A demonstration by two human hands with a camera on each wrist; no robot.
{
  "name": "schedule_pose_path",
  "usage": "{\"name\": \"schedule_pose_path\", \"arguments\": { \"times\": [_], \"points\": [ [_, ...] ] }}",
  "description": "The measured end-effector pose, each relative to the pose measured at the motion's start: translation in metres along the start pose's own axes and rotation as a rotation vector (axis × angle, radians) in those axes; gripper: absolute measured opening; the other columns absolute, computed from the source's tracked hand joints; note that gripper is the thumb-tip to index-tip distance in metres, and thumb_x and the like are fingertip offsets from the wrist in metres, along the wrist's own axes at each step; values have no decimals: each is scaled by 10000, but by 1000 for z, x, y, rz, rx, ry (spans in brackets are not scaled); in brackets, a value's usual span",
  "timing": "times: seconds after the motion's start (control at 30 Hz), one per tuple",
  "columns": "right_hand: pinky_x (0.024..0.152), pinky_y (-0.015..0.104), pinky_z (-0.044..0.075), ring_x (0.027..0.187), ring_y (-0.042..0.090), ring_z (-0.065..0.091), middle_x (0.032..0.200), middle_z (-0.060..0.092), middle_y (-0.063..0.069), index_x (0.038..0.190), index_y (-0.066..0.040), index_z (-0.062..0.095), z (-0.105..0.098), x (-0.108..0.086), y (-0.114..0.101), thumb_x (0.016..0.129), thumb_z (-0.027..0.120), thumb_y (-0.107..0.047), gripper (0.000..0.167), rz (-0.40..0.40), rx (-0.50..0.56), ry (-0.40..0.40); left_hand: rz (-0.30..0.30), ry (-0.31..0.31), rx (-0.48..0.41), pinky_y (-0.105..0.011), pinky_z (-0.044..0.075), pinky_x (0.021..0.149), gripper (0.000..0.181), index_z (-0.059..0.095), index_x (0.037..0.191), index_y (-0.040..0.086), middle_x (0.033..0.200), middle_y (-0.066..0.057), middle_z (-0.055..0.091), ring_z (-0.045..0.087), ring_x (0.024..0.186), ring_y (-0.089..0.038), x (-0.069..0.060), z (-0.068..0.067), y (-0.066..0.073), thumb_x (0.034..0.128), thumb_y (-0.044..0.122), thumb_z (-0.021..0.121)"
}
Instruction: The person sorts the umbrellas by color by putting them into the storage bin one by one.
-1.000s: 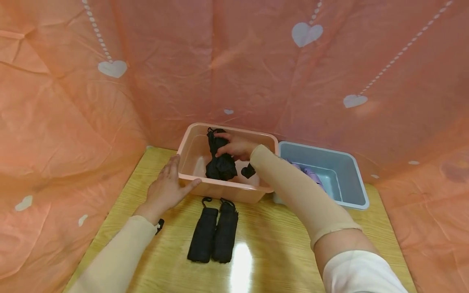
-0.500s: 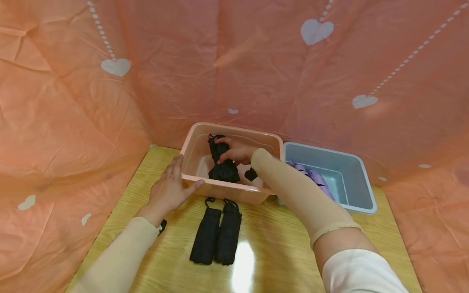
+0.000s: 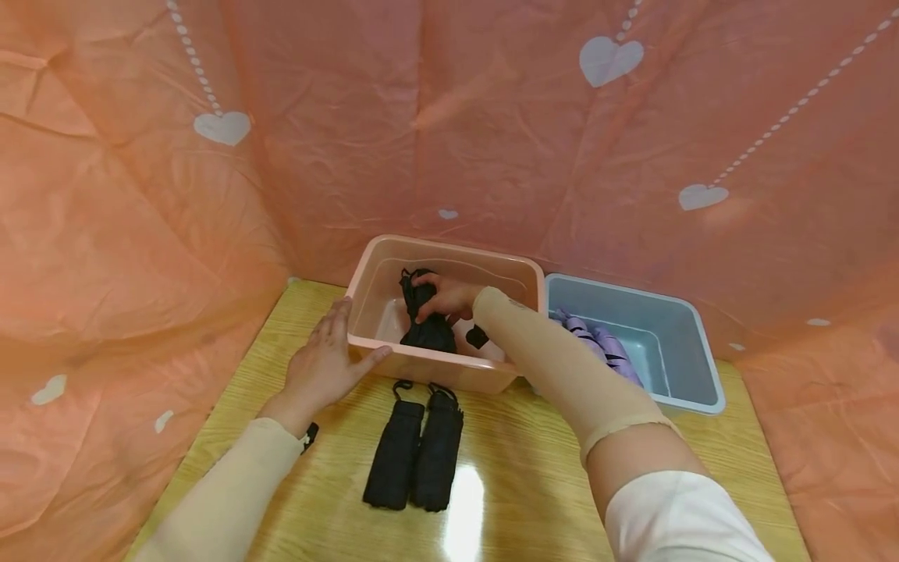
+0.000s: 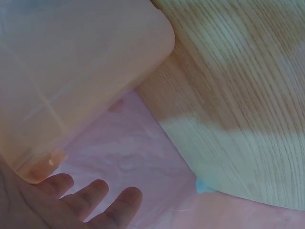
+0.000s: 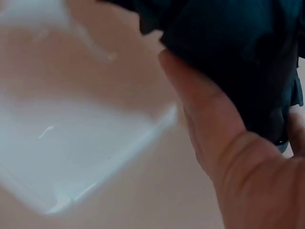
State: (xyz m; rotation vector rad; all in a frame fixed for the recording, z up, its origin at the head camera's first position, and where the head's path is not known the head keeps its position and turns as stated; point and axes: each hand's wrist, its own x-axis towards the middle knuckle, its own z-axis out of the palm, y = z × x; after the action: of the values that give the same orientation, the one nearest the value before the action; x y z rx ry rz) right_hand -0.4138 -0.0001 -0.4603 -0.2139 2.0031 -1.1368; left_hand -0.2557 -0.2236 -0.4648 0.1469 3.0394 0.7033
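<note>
two black bundles (image 3: pixel 393 457) lie side by side on the tabletop (image 3: pixel 541 468), at six o'clock from the peach tub (image 3: pixel 435 371). we judge the step in hand to be handling the loosely folded black bundle (image 3: pixel 430 336) inside that tub, toward nine o'clock of its middle; next calls for a secure hold and clearance over the rim if lifting, or gentle release if leaving it there. our right hand (image 3: pixel 445 298) reaches in from four o'clock, thumb and fingers curled round opposite sides. our left hand (image 3: pixel 321 363) rests at the tub's eight o'clock corner, its fingers spread and relaxed, clasping nothing.
</note>
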Motion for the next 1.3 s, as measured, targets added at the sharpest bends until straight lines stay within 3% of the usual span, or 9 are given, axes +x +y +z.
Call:
{"name": "schedule_pose_path", "arguments": {
  "times": [0.13, 0.43, 0.67, 1.07, 1.2, 1.3],
  "points": [
    [840, 533, 536, 1180, 320, 559, 1553, 269, 140, 1515, -261, 362, 3, 6, 3, 834, 809, -66, 837, 29, -25, -12, 7, 4, 0, -622, 495, 834, 1130, -2, 1614, 116, 1649, -165, 108, 253, 1434, -450, -2, 0, -2, 850, 830, 426],
    [812, 505, 553, 1157, 320, 572, 1503, 320, 168, 1527, -243, 351, 8, 19, 7, 826, 828, -80, 863, -16, -38, -30, -4, 15, 15, -625, 494, 827, 1134, -14, 1613, 115, 1653, -155, 88, 236, 1443, -444, -5, -7, -7, 850, 830, 425],
    [893, 484, 527, 1225, 298, 508, 1615, 139, 105, 1574, -288, 283, 9, 18, 10, 857, 798, -78, 907, 40, -50, -67, 4, 18, 29, -610, 507, 809, 1136, -11, 1614, 119, 1652, -159, 99, 246, 1443, -432, -5, -5, -7, 846, 839, 417],
    [894, 548, 514, 1192, 380, 553, 1652, 60, 87, 1602, -310, 221, 8, 14, 14, 926, 739, -237, 854, 104, 8, -150, 21, -5, 17, -638, 465, 887, 1128, -17, 1612, 113, 1656, -151, 79, 221, 1454, -430, -2, -2, -3, 856, 829, 415],
    [923, 564, 494, 1336, 453, 416, 1653, 100, 88, 1603, -286, 233, 0, 5, 13, 959, 696, -268, 793, 108, 5, -161, 26, -22, 21, -648, 469, 868, 1134, -21, 1612, 114, 1653, -165, 82, 230, 1444, -449, 2, 1, -2, 850, 838, 405],
    [984, 567, 451, 1433, 457, 252, 1659, 96, 79, 1614, -252, 186, -12, -9, 2, 981, 662, -288, 792, 59, -1, -153, 33, -13, 29, -645, 489, 821, 1139, -18, 1613, 115, 1648, -174, 101, 247, 1434, -460, 12, 3, -5, 845, 847, 398]
  ]
}}
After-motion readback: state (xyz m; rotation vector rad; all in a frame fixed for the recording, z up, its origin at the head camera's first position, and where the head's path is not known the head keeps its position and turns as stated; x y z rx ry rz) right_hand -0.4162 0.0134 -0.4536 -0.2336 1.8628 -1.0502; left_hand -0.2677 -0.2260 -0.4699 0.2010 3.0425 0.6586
